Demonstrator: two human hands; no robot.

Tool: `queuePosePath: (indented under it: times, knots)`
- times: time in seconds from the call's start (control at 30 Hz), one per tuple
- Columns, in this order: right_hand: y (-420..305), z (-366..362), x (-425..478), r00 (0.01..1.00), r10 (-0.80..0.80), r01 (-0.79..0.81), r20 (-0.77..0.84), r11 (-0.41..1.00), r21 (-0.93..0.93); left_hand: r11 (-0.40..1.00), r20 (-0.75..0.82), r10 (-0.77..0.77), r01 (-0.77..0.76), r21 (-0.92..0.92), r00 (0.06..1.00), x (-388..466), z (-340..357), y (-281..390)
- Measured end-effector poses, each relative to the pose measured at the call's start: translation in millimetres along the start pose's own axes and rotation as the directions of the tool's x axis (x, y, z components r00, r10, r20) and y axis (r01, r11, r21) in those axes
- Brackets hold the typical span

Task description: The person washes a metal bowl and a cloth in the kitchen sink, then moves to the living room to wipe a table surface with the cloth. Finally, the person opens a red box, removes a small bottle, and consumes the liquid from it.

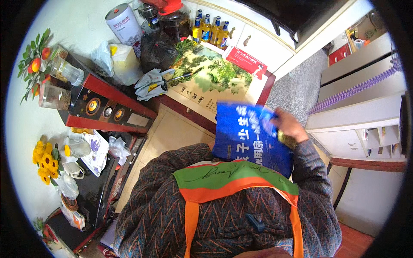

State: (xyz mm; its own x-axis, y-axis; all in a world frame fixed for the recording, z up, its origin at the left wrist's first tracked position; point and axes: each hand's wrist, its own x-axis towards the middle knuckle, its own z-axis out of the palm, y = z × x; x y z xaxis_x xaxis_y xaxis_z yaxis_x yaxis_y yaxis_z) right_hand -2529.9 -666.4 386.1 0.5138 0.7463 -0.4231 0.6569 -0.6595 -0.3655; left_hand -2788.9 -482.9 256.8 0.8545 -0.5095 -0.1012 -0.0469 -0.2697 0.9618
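A blue bag (232, 135) with white printed writing stands upright close before my chest, over the near edge of the table. My right hand (288, 124) is at the bag's right side, blurred by motion. Its curled fingers grip what looks like a shiny blue and white packet (267, 122). Below the palm shows a yellowish-green thing (286, 139), too blurred to name. Of my left hand (211, 143) only a sliver appears past the dark patterned sleeve; the rest is hidden behind the bag.
A low table with a landscape-picture top (209, 71) bears several beer bottles (206, 30), a red box (246, 61), a folded umbrella (151, 84) and a black plastic bag (158, 48). Leftward are a speaker (109, 109) with jars and a black cabinet (87, 190).
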Motion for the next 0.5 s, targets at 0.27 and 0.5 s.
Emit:
queuePosePath:
  times: [0.27, 0.5]
  knots:
    - [1, 50, -114, 0.901, -0.33, 0.209, 0.282, 0.899, 0.384, 0.986, 0.042, -0.128, 0.123, 0.116, 0.991, 7, 13, 5]
    - [120, 88, -163, 0.984, -0.08, -0.021, 0.162, 0.839, 0.544, 0.971, 0.003, -0.167, 0.164, 0.176, 0.986, 17, 11, 21]
